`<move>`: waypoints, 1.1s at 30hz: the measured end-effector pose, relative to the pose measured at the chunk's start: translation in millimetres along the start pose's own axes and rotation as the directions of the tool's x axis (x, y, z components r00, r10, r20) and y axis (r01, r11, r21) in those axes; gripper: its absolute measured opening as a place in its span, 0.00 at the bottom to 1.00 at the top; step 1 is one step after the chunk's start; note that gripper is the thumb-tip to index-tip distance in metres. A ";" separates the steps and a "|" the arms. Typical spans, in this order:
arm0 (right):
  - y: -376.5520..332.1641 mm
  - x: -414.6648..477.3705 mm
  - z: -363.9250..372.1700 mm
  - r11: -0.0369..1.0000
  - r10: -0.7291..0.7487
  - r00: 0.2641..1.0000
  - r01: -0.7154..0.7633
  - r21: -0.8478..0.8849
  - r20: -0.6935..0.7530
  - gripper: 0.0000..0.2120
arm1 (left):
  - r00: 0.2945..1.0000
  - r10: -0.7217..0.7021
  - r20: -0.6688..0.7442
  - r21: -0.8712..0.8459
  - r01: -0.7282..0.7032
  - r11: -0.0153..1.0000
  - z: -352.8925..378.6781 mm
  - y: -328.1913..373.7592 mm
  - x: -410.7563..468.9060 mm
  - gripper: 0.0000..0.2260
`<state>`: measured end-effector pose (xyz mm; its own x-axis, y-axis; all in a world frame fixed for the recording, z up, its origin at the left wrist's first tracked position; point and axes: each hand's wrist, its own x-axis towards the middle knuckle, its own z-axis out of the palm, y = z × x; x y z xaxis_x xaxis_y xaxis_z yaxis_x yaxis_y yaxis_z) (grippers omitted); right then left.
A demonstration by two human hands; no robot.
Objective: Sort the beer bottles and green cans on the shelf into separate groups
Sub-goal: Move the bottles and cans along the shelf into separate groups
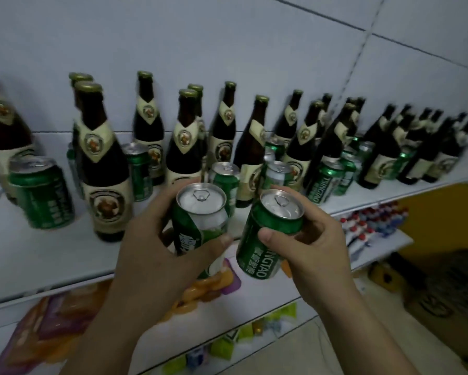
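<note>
We are noting left hand (pixel 146 239) gripping green can (pixel 200 212), right hand (pixel 316 239) gripping second green can (pixel 268 234), both lifted near shelf (pixel 24 253) front edge. We are judging cans smooth, thin-walled, dentable; mid-body wrap suiting.

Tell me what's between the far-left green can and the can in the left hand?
A tall brown beer bottle stands between them, seen in the head view.
</note>
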<state>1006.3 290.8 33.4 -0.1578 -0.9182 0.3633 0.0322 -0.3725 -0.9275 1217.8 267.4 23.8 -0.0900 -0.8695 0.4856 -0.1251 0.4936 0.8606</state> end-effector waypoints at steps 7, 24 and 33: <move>-23.6 -21.9 -110.2 0.992 -0.068 0.982 0.048 -0.118 -0.175 0.25 | 0.982 0.016 0.187 -0.031 -0.011 0.999 120.3 15.7 9.8 0.33; -48.9 -61.2 -426.8 0.970 -0.105 0.842 -0.031 -0.242 -0.529 0.24 | 0.865 0.118 0.487 -0.242 0.004 0.970 478.8 61.6 24.3 0.29; -30.0 -19.4 -561.5 0.954 -0.101 0.713 -0.130 -0.272 -0.694 0.27 | 0.756 0.112 0.645 -0.343 0.156 0.926 644.4 33.9 84.1 0.31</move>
<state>454.2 395.5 4.6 -0.8007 -0.5235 0.2912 -0.2170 -0.1997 -0.9555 569.3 221.8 -4.9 -0.7193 -0.5914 0.3644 0.2089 0.3161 0.9254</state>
